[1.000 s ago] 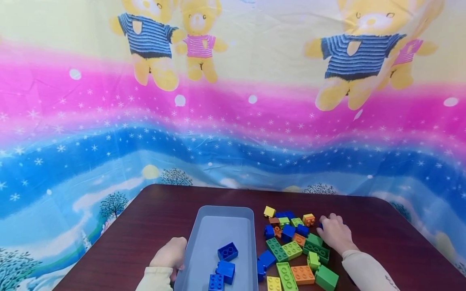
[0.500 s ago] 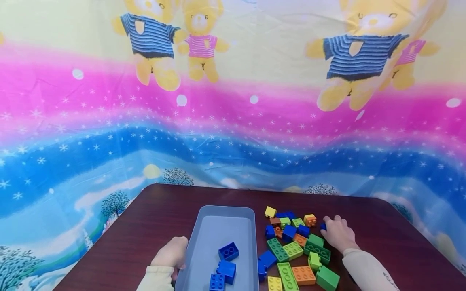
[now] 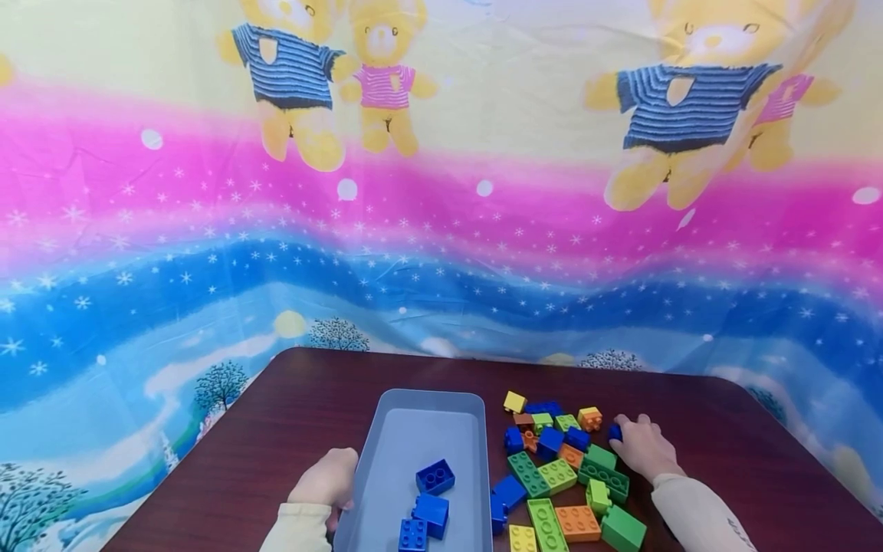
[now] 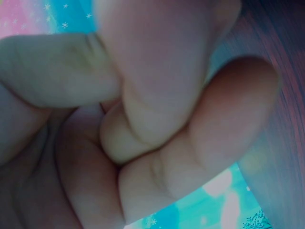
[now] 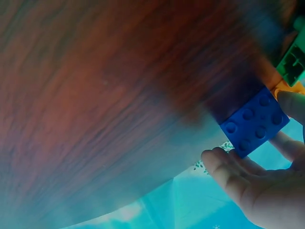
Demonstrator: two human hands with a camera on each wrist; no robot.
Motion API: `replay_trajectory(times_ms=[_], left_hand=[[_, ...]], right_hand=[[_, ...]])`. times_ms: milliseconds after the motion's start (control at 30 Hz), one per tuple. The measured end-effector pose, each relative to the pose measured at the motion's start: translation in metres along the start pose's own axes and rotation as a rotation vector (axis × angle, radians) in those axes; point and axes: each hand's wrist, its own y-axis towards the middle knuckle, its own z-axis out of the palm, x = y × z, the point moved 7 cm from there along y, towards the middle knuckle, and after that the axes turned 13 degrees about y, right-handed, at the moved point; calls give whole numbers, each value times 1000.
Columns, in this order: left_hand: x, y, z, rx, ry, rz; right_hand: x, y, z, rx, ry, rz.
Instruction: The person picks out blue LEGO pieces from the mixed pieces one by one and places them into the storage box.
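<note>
At the right of the head view, my right hand (image 3: 647, 446) pinches a blue toy building brick (image 3: 615, 433) between thumb and fingers. The right wrist view shows this blue brick (image 5: 255, 121) with several studs turned to the camera. Beside the left wall of the grey tray (image 3: 428, 400) is my left hand (image 3: 323, 481). The left wrist view shows its curled fingers (image 4: 157, 167) with nothing seen between them. Inside the tray lie three blue bricks (image 3: 434, 477), low in the head view.
A loose group of bricks lies right of the tray: dark green (image 3: 527, 474), lime (image 3: 547, 525), orange (image 3: 578, 524), yellow (image 3: 513, 402) and blue (image 3: 549, 443). The dark wooden table (image 3: 276, 414) ends at a printed curtain (image 3: 441, 230).
The right hand has shifted slightly to the right and down, and more of the blue brick shows at its fingertips. The left hand and the tray keep their places.
</note>
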Motion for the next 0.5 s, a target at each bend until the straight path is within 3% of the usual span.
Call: replay_trajectory(times_ms=[500], left_hand=[[0,0,0,20,-1,-14]], right_hand=[[-2,3,3,-5,39,-58]])
